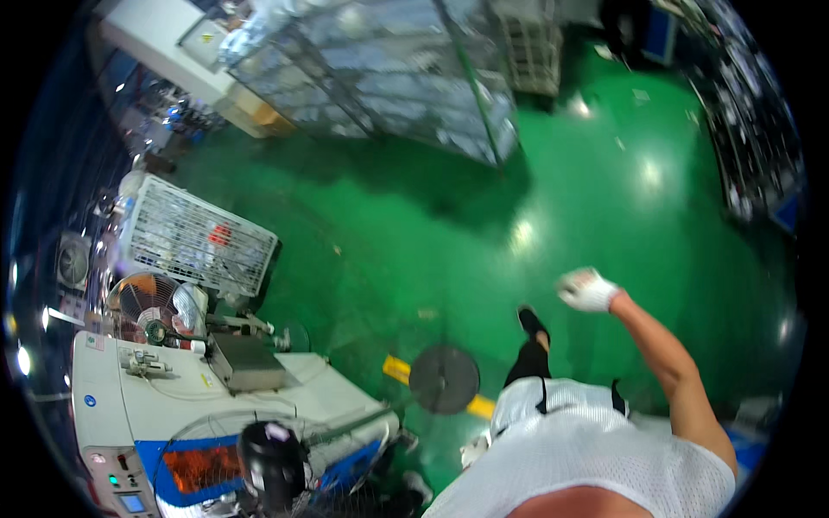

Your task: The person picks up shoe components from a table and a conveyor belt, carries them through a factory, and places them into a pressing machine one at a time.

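Note:
My right hand [590,290], in a white glove, is stretched forward over the green floor [414,233]. Its fingers look loosely curled, and nothing shows in them. Low beside my body, a small part of my left hand [473,450] shows, also in a white glove; my white top hides much of it and its fingers cannot be made out. One leg in black trousers with a dark shoe [533,323] is set forward. Nearest to my left hand are a round dark disc [444,380] on the floor and a white machine [207,414].
A fan [145,302] and a white slatted crate cart [203,237] stand at the left. A large rack of wrapped goods [371,78] stands ahead, beside a wire cage cart [528,47]. Loaded dark shelving [751,121] lines the right. Yellow strips [396,369] mark the floor.

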